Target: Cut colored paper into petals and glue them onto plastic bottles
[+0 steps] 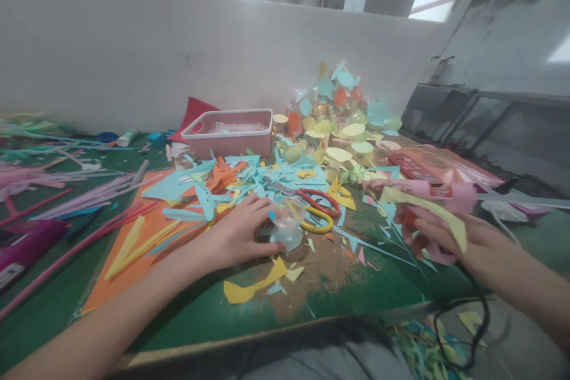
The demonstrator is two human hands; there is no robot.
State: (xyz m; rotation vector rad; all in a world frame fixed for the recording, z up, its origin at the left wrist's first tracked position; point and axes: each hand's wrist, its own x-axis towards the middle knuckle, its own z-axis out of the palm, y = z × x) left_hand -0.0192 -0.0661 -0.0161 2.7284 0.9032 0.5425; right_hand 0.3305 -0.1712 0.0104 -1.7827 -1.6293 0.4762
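Observation:
My left hand (240, 231) rests on the green table (214, 314), its fingers closed round a small clear plastic cup (287, 225) lying among paper scraps. My right hand (430, 237) grips a pink glue gun (439, 196) held level over the table's right side, nozzle pointing left; a yellow paper strip (427, 211) drapes across the hand and the gun. A black cord (463, 332) hangs down from it off the table edge. Red and yellow scissors (316, 208) lie just beyond the cup.
A pink plastic tray (229, 130) stands at the back, with a heap of coloured paper discs and clear cups (338, 113) to its right. Orange paper sheet (146, 231), pink pipe cleaners (80, 196) and cut scraps cover the left. A white partition (222, 53) closes the far side.

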